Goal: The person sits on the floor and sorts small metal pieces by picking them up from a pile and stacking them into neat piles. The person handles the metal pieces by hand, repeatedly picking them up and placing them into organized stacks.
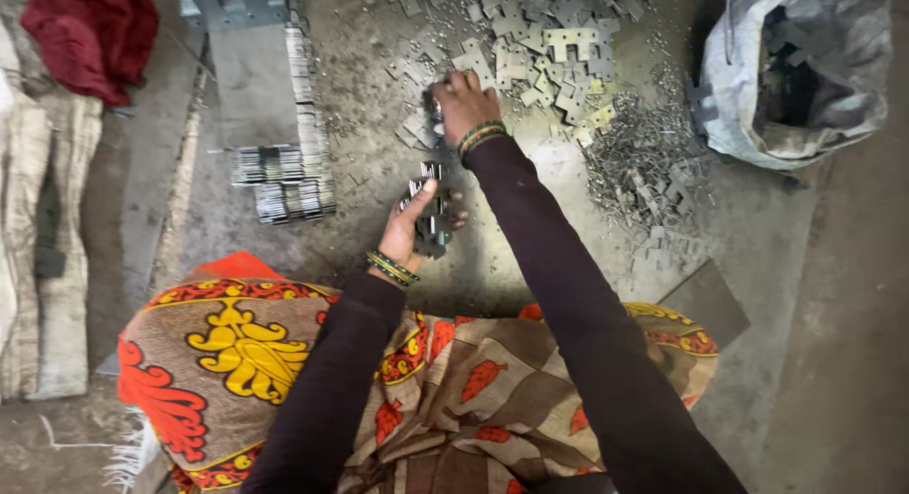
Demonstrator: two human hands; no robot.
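Two hands sorting stamped metal pieces on a dusty floor.

A grey sack (805,68) gapes at the far right, and neat rows of stacked plates (289,177) lie to the left. The scattered heap of flat metal pieces (540,49) spreads ahead. The right hand (464,104), arm stretched forward, presses down with fingers curled onto pieces at the heap's near edge. The left hand (409,231), arm bent and palm up, is closed round a gathered stack of metal pieces (433,215), held just above the lap.
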